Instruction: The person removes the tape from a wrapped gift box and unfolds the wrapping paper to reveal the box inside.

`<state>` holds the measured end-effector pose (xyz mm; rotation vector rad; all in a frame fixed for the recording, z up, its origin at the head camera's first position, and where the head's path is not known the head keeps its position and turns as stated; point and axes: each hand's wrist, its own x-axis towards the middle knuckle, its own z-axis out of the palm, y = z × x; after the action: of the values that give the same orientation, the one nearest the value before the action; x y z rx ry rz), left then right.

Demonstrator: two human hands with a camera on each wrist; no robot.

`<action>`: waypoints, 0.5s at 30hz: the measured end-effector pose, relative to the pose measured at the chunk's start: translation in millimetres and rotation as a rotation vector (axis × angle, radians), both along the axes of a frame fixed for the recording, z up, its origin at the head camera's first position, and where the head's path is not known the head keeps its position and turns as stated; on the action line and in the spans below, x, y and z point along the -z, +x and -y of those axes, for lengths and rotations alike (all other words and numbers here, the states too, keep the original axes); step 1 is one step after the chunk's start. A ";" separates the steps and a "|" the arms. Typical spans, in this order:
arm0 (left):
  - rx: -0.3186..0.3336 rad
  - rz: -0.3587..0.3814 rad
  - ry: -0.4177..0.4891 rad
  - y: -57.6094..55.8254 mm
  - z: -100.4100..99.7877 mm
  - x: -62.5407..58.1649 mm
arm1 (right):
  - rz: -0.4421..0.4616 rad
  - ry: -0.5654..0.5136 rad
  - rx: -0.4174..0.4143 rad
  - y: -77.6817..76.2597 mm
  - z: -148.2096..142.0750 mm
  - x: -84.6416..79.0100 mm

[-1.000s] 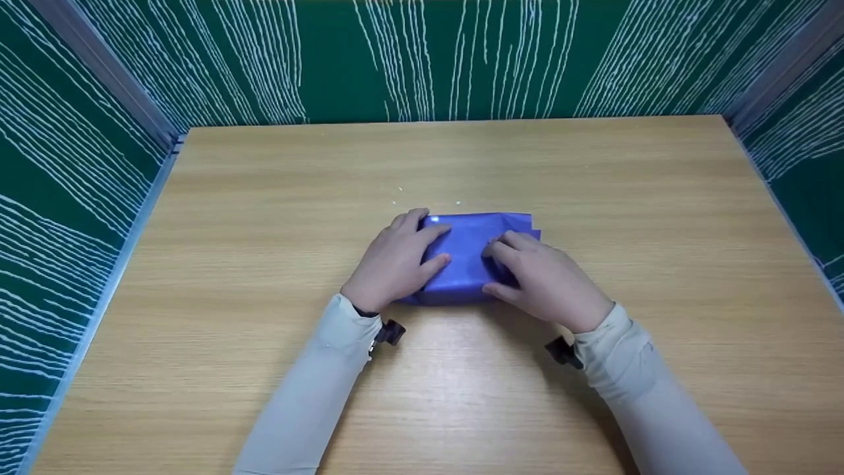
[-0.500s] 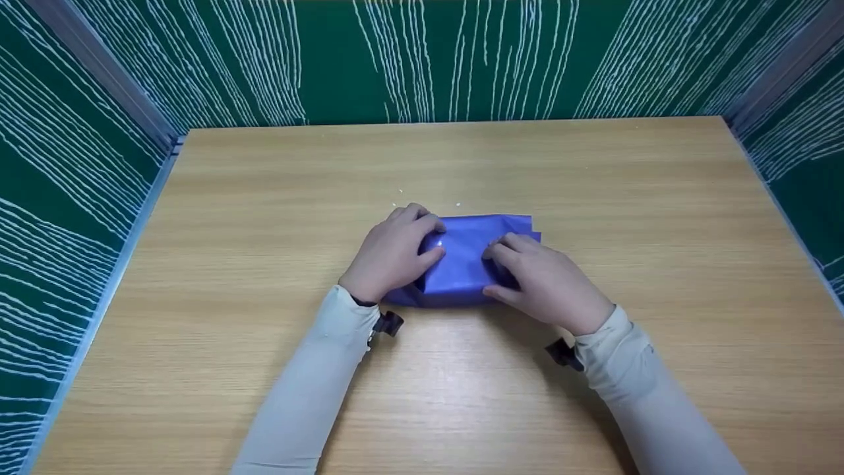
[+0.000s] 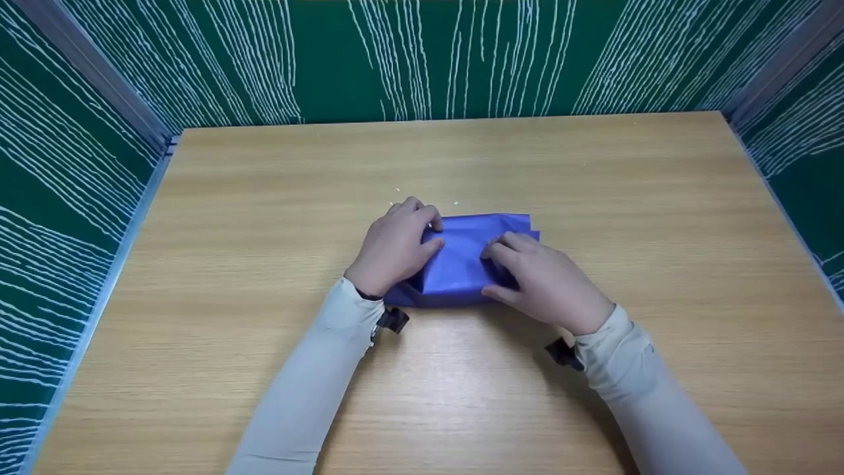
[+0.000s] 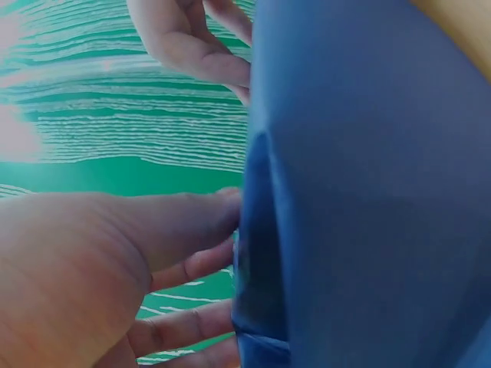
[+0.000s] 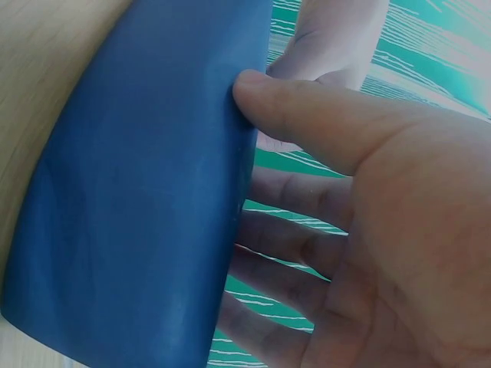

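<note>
In the head view, a purple-blue wrapped package (image 3: 458, 257) lies on the wooden table (image 3: 422, 396). My left hand (image 3: 395, 244) is over its left end, thumb and forefinger bent close together at the upper edge of the wrapping. A dark fold opens beside that thumb in the left wrist view, where the near wall of the wrapping (image 4: 368, 192) fills the right side. My right hand (image 3: 544, 277) rests bent fingers on the package's top, thumb at the near upper edge. In the right wrist view, the fingers stand apart behind the edge and their tips are partly hidden.
Green panels (image 3: 336, 59) with white streaks border the table at the back and both sides. Small white specks (image 3: 456, 202) lie just behind the package. A small dark camera (image 3: 394, 320) is strapped at the left wrist, another (image 3: 564, 353) at the right.
My left hand has drawn back from flat on the top towards the package's far left corner, its fingers more bent. The wrapping at the left end shows more. The right hand stays put.
</note>
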<state>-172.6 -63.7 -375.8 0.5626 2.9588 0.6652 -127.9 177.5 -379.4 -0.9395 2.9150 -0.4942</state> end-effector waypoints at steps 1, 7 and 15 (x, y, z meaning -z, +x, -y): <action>-0.002 -0.003 0.000 -0.2 -0.3 -0.2 | 0.000 -0.002 0.000 0.1 -0.1 0.0; 0.002 -0.005 -0.010 -2.0 -1.2 -0.9 | -0.026 -0.020 -0.011 0.7 -0.7 0.3; 0.004 0.071 -0.032 -6.4 -0.5 -1.5 | -0.045 -0.031 -0.019 1.4 -1.5 0.3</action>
<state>-178.9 -63.3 -374.3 0.5313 2.8959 0.6229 -126.5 178.9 -379.7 -0.9940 2.9434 -0.5259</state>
